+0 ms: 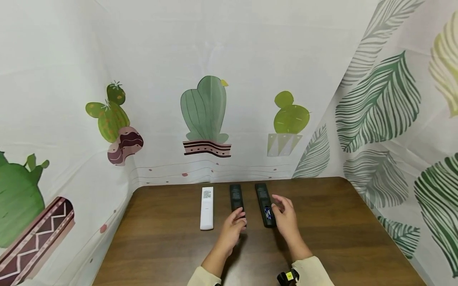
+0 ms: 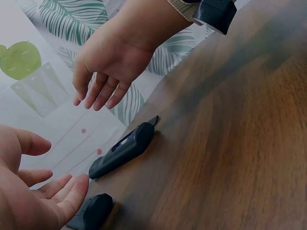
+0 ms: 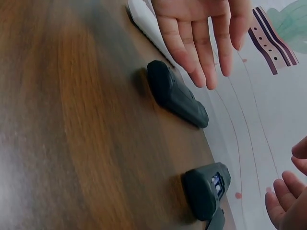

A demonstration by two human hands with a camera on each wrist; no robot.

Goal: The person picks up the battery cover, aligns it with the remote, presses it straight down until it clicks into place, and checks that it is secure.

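Observation:
Three remote controls lie side by side on the wooden table. The left one is a white remote (image 1: 206,212) with a printed label near its far end. Over the near end of the middle black remote (image 1: 236,195) hovers my left hand (image 1: 230,233), fingers loosely bent and holding nothing. My right hand (image 1: 287,219) is just right of the other black remote (image 1: 262,195), also holding nothing. That remote's battery compartment is uncovered, with blue batteries (image 1: 268,213) inside. Beside it, in the right wrist view, lies a small dark flat piece (image 3: 218,220), apparently the battery cover.
The brown wooden table (image 1: 161,246) has rounded far corners. Behind it and at both sides hangs a white cloth (image 1: 243,119) printed with cacti and leaves. A dark wrist camera (image 1: 287,277) sits by the right sleeve.

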